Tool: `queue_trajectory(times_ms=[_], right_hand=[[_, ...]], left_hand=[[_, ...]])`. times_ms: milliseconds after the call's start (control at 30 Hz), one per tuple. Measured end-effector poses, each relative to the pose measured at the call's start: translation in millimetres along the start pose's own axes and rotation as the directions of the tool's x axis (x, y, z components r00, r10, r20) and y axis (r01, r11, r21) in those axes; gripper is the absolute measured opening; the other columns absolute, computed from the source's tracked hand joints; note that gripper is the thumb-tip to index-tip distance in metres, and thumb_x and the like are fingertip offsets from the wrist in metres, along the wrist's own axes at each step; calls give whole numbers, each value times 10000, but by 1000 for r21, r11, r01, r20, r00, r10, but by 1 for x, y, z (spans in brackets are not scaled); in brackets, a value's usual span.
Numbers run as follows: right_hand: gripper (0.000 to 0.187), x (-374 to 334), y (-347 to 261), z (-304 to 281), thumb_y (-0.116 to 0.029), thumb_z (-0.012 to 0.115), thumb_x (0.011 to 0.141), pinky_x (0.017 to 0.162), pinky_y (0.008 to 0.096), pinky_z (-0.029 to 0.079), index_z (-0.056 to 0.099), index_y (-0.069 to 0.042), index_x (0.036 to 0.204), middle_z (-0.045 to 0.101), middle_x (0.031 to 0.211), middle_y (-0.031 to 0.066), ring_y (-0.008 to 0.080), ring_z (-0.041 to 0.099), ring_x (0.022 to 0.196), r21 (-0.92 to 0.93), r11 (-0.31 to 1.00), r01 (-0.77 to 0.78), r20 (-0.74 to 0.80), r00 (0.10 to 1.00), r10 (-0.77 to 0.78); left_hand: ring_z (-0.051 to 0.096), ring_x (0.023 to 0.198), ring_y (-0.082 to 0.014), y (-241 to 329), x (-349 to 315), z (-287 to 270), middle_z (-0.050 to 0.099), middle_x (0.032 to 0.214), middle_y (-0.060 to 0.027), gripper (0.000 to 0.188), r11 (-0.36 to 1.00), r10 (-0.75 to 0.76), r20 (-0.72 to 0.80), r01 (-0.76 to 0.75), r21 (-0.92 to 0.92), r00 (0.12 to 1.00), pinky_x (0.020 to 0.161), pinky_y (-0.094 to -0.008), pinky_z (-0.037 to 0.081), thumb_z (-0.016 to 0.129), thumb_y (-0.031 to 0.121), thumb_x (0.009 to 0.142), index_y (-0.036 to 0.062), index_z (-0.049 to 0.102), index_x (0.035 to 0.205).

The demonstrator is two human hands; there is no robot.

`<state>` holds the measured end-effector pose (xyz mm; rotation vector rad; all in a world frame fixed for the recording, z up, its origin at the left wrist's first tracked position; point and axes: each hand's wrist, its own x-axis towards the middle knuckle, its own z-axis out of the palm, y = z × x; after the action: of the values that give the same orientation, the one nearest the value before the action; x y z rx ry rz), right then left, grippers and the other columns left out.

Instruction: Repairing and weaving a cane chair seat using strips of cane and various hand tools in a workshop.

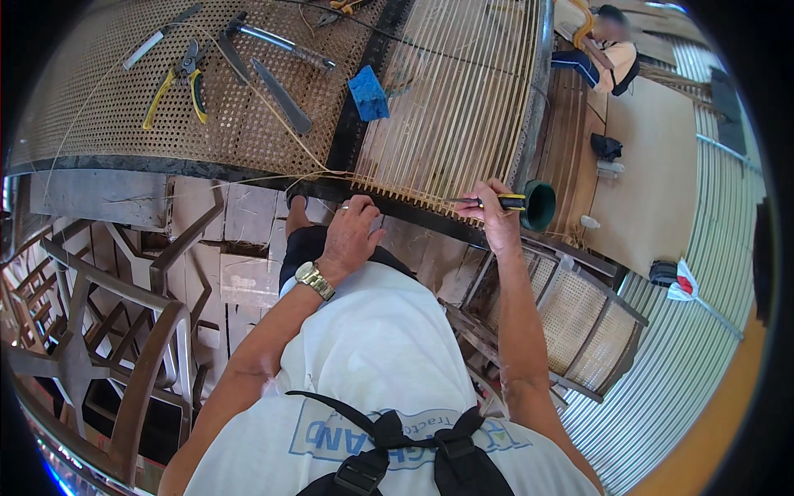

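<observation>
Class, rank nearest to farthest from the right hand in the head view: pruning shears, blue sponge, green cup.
1. Green cup, right of the right hand.
2. Blue sponge, upper left of the hand.
3. Pruning shears, farther left.

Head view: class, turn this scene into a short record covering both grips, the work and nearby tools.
Left grip: at the dark frame edge; contact unclear
Right grip: holding a yellow-and-black-handled tool
Work: pale strands strung in parallel
Left of strands: woven mesh
On mesh: yellow-handled shears, hammer
Beside right grip: green cup
</observation>
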<state>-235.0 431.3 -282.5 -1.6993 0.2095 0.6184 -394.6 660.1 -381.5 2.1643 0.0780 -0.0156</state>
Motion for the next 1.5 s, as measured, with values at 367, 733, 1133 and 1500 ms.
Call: queue_trajectory(times_ms=[367, 733, 1133, 1500], right_hand=[[238, -16, -7, 15, -258, 621, 1016, 707, 322, 595, 601, -31, 949, 687, 900, 137, 209, 701, 784, 80, 992, 98, -59, 994, -94], [559, 82, -66, 244, -593, 591, 961, 798, 490, 553, 579, -46, 1074, 733, 929, 208, 365, 725, 926, -818, 339, 464, 448, 884, -130], [279, 137, -69, 264, -262, 671, 984, 726, 323, 560, 670, -20, 1124, 721, 932, 103, 200, 704, 795, -475, 675, 565, 277, 824, -495], [302, 7, 12, 123, -304, 528, 1054, 643, 290, 554, 634, -23, 1020, 707, 862, 78, 156, 679, 718, -361, 872, -329, 160, 900, 406]], left_hand=[[573, 1096, -343, 4, -4, -11, 556, 1189, -134, 359, 1000, 7, -27, -7, -16, 1000, 901, -419, 490, 806, 149, 810, 42, 621, 1098], [562, 1098, -359, -15, -11, -90, 596, 1170, -132, 364, 979, -72, -353, 133, 152, 933, 922, -474, 471, 795, 146, 826, 52, 621, 1132], [665, 892, -93, -58, 34, -121, 712, 1064, -31, 365, 168, -569, 338, 508, -845, 750, 769, -237, 531, 670, 275, 1009, 42, 584, 1276], [630, 780, -47, -47, 107, -204, 746, 955, -36, 241, 319, -512, 177, 377, -870, 841, 689, -200, 500, 595, 260, 1054, 45, 700, 1088]])
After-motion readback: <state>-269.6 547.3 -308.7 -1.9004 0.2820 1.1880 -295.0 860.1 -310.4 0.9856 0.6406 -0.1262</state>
